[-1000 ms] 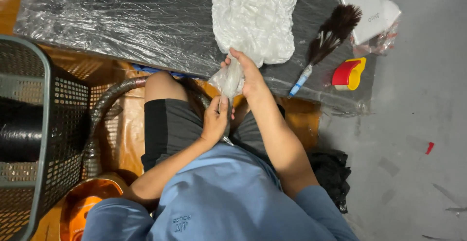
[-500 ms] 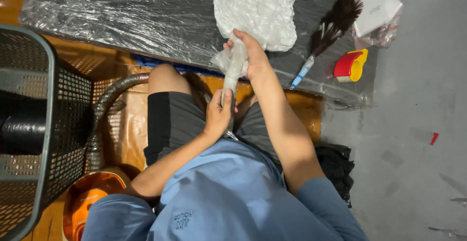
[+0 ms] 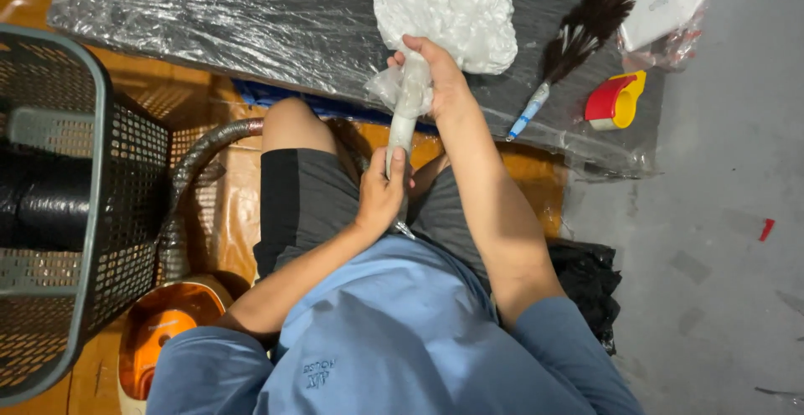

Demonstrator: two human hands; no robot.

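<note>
Gripping a plastic-wrapped tube (image 3: 408, 109) over the lap, right hand (image 3: 440, 80) fingers closed on its top below the bubble wrap (image 3: 448, 5), left hand (image 3: 381, 197) clasping its base; loose film could probably slip.

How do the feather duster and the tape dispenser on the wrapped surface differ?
The feather duster is long and thin, with dark feathers and a blue and white handle; the tape dispenser is short and chunky, red and yellow. The duster lies diagonally, handle end nearer the right hand; the dispenser sits further right. Both lie untouched on the plastic-wrapped dark surface.
</note>
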